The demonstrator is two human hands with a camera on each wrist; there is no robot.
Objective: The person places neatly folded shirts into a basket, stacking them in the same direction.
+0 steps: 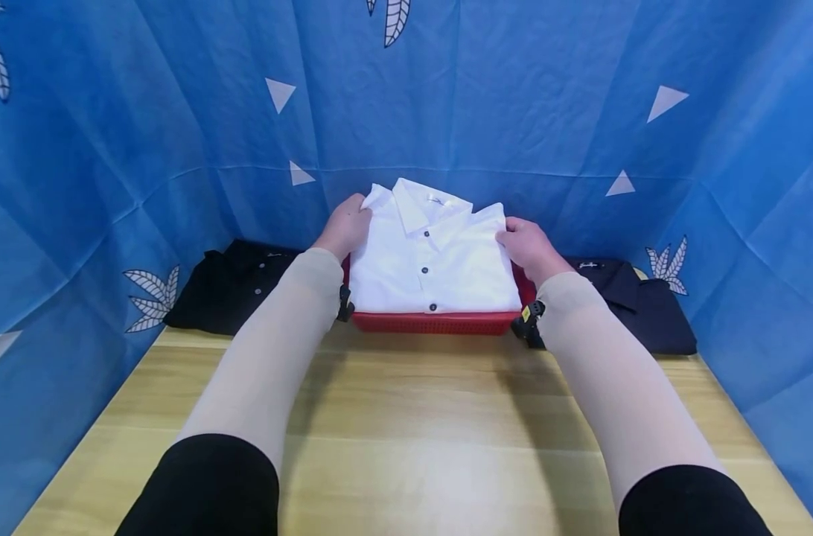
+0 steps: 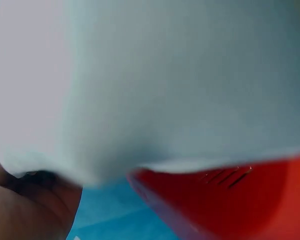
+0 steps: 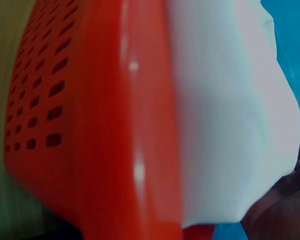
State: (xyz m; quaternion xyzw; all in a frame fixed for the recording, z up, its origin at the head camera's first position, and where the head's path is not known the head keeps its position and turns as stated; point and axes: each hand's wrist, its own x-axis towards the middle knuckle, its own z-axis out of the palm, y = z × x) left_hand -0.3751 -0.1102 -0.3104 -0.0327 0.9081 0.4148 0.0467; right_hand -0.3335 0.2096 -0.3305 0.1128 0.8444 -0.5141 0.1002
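A folded white shirt point(image 1: 440, 260) with dark buttons and a collar lies tilted over a red basket point(image 1: 440, 323), its lower edge at the basket's front rim. My left hand point(image 1: 348, 225) pinches the shirt's left shoulder corner. At the opposite shoulder corner, my right hand point(image 1: 528, 244) grips the cloth between thumb and fingers. The left wrist view shows the white cloth point(image 2: 165, 90) spread above the basket's red inner wall point(image 2: 240, 200). In the right wrist view the shirt point(image 3: 230, 115) stands close behind the perforated basket side point(image 3: 45, 100).
A folded black shirt point(image 1: 239, 286) lies on the wooden table point(image 1: 433, 432) left of the basket. Another folded dark shirt point(image 1: 648, 316) lies to the right, partly behind the right forearm. Blue patterned curtain point(image 1: 527, 97) encloses the back and both sides.
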